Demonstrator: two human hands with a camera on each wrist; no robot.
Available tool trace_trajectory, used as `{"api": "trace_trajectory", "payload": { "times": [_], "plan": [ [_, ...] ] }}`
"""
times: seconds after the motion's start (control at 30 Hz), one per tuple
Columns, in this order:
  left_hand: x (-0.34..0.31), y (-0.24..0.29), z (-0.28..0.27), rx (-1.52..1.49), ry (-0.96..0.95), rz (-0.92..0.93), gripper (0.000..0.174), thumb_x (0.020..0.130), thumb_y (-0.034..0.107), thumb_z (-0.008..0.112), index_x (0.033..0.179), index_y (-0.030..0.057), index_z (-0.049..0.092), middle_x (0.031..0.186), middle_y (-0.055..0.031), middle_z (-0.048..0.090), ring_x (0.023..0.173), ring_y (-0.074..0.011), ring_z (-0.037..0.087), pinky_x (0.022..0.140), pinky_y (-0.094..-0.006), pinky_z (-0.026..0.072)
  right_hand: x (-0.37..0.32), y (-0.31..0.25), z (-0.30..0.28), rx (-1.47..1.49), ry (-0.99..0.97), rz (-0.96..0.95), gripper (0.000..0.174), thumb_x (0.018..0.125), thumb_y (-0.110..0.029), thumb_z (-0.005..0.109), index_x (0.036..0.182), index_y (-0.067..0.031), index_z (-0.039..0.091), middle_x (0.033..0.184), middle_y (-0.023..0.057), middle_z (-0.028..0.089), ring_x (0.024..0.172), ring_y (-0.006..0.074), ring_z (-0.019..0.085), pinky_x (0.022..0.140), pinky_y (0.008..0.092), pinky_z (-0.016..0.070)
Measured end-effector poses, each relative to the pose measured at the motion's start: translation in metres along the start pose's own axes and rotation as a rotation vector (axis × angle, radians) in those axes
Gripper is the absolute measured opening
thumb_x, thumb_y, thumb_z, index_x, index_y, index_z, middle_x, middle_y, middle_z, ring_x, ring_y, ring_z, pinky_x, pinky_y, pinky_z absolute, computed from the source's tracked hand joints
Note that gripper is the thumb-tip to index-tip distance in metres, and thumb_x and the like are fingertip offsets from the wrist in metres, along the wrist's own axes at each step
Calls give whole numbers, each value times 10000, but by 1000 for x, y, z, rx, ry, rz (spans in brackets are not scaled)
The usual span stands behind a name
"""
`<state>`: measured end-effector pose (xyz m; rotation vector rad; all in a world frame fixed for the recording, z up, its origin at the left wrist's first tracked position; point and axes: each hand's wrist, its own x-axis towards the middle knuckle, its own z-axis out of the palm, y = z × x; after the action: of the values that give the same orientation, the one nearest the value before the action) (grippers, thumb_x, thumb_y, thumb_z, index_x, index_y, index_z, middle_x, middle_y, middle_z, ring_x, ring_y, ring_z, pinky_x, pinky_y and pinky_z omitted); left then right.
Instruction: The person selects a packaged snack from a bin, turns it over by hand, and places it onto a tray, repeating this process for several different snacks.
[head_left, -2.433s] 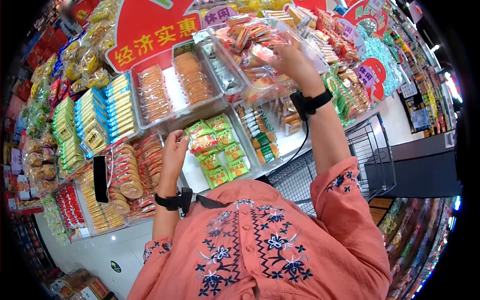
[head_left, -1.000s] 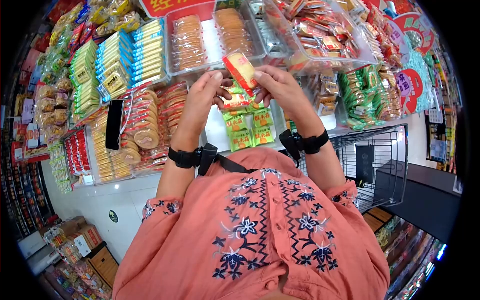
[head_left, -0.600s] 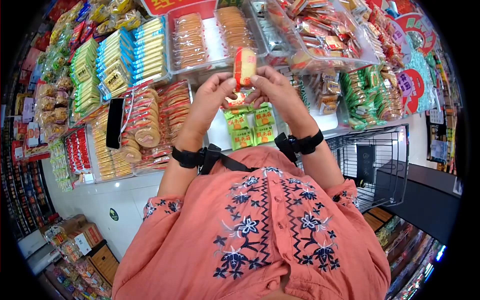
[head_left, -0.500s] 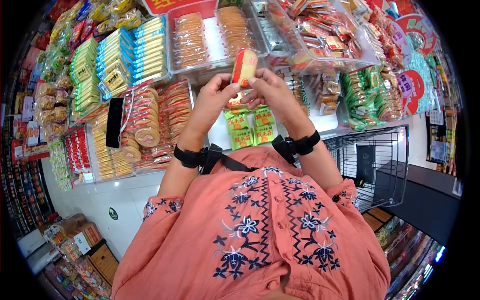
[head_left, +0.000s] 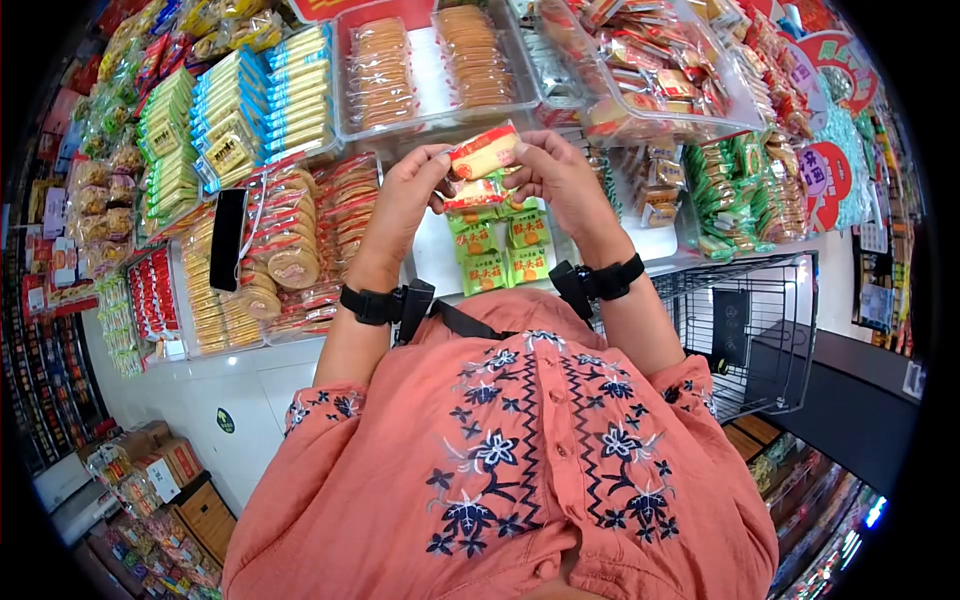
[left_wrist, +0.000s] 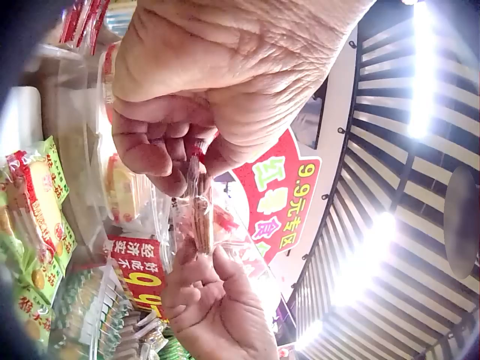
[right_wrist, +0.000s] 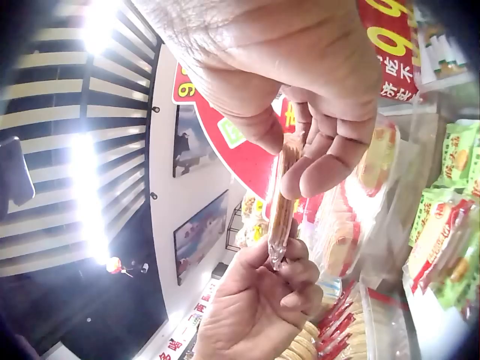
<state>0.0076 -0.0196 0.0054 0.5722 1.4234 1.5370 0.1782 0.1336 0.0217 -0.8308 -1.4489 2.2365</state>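
A flat wrapped biscuit packet, red and cream, is held up between both hands in the head view. My left hand pinches its left end between thumb and fingers, while my right hand grips the right end. Both wrist views show the biscuit packet edge-on, a thin sandwich-like stack in clear film. Below the hands, green packets lie on a white shelf, with a similar red packet on top of them.
A clear bin of red-and-cream packets stands at the back right. Trays of brown biscuits and bagged round cookies lie left. A black phone hangs there. A wire cart stands right.
The right hand has come from the bin with the packet, and the left hand has joined it. The packet has turned from upright to lying nearly level between them.
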Motion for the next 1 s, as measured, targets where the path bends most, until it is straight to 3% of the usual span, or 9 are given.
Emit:
{"api": "trace_trajectory", "payload": {
  "times": [0.13,0.53,0.73,1.0],
  "plan": [
    [2,-2,0,22,42,21,292,1013,249,594,1214,41,632,889,6,643,740,-63,578,578,-204,445,1,4,-1,-2,-10,33,316,991,-222,632,1196,-3,531,1017,68,667,810,131,687,652,255,550],
    [5,-13,-4,29,86,39,332,1017,264,586,1228,8,586,957,-24,651,775,-69,590,571,-194,458,3,15,-4,17,-2,73,271,979,-220,649,1149,-29,557,1002,51,691,776,111,660,663,250,541],
    [6,-10,-1,18,106,25,393,994,290,638,1251,7,549,985,-46,662,801,-97,615,597,-221,485,5,23,-7,73,9,51,380,963,-201,653,1243,4,498,1024,97,669,803,144,675,672,266,549],
    [7,-14,6,-48,-9,32,391,993,250,641,1287,17,530,1127,-76,670,958,-162,667,762,-275,535,3,24,-1,130,-21,62,417,947,-152,652,1282,18,471,1070,121,655,865,184,701,702,292,574]
  ]
}}
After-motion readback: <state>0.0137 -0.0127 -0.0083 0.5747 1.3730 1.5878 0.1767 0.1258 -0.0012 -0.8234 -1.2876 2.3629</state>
